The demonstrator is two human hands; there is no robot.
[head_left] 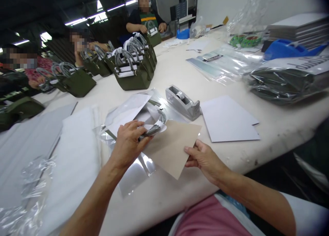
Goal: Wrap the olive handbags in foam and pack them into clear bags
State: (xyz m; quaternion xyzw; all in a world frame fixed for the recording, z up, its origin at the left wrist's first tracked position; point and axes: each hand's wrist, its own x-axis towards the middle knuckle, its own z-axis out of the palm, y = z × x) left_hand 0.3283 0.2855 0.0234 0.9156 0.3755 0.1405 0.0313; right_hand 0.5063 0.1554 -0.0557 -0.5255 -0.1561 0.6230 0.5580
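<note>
My left hand point(131, 139) is closed round the wrapped handle point(155, 127) of a bag that lies in clear plastic point(147, 162). Between thumb and fingers, my right hand point(203, 159) pinches the right edge of a tan card point(176, 145). The card's left part reaches under the handle, beside my left hand. A white sheet point(131, 112) rests on the bag, whose body is mostly hidden. Just behind the card stands a grey tape dispenser point(183, 102).
White cards point(228, 121) lie at the right, with a plastic-wrapped bag point(282, 83) and blue dispenser point(288, 50) beyond. Green handbags point(133, 76) stand in rows behind. White foam sheets point(77, 160) cover the left. Several people sit across the table point(169, 70).
</note>
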